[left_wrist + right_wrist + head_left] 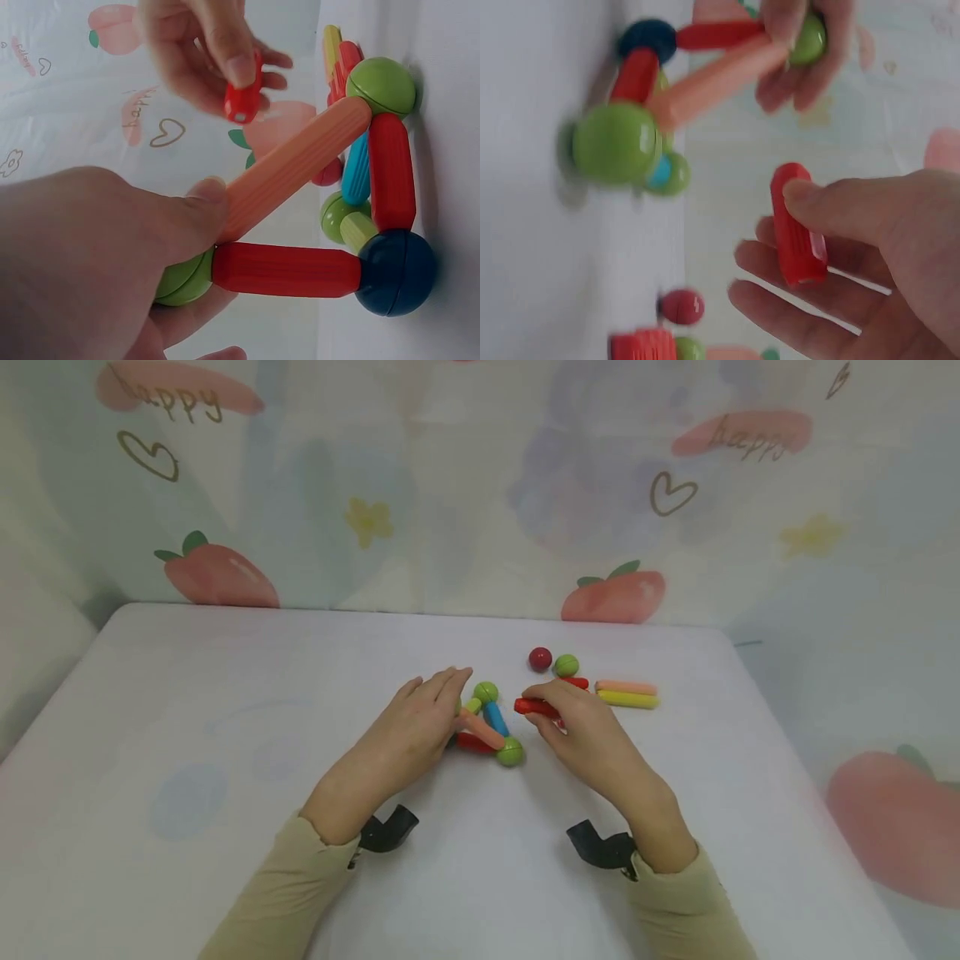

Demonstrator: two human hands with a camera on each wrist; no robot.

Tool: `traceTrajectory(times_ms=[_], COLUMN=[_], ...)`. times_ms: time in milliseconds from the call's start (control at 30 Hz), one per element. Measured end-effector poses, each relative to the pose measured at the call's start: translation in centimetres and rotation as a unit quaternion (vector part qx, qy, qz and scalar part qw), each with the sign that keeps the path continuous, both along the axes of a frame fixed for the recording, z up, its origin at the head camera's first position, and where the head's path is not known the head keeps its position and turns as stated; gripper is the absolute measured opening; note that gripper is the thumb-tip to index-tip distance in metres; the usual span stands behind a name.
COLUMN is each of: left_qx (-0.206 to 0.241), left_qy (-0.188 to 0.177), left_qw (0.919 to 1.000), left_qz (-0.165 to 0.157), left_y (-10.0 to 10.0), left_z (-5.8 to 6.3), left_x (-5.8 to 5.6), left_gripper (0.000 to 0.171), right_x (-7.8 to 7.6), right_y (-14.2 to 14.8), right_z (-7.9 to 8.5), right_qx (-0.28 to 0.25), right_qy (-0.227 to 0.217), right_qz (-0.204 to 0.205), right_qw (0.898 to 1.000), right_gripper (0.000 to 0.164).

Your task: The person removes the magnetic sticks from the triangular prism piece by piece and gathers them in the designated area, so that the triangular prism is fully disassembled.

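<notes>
My left hand (pixel 408 727) grips a green ball (pixel 184 281) at the raised corner of a stick-and-ball frame, thumb by the end of an orange stick (pixel 292 172). That stick slopes down to a green ball (pixel 381 86) on the table. A red stick (pixel 289 268) runs from the held ball to a dark blue ball (pixel 397 272), and another red stick (pixel 391 172) joins the two lower balls. Behind are a blue stick (pixel 497 718), a lime stick (pixel 472 704) and a green ball (pixel 486 692). Right of the frame, my right hand (pixel 592 735) pinches a loose red stick (pixel 799 232) between thumb and fingers.
Toward the back right lie a dark red ball (pixel 540 659), a green ball (pixel 567 665) and a red stick (pixel 576 682). Beside them an orange stick (pixel 628 687) and a yellow stick (pixel 628 700) lie parallel. A patterned cloth (pixel 465 527) hangs behind the white table (pixel 225 710).
</notes>
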State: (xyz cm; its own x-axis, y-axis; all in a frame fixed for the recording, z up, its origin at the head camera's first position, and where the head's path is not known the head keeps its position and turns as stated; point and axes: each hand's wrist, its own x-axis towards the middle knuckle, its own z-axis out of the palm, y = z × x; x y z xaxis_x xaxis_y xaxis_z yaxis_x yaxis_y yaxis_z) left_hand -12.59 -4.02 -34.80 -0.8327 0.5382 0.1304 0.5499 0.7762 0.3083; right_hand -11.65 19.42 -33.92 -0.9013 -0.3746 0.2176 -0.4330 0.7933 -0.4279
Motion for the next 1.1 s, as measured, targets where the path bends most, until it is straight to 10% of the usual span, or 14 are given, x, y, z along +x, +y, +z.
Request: traceTrajectory(times_ms=[1100], left_qx=[0.017], left_qy=[-0.008], left_qw=[0.9998], left_qz=[-0.005], left_y=[-0.1], left_z=[-0.3], left_x=[-0.2], left_gripper=[0.061], right_x=[-1.3], right_y=[5.4], right_z=[-0.9], right_qx=[0.059], right_qy=[-0.109], right_qz=[-0.059], right_qw=[0.991], right_gripper=[0.023])
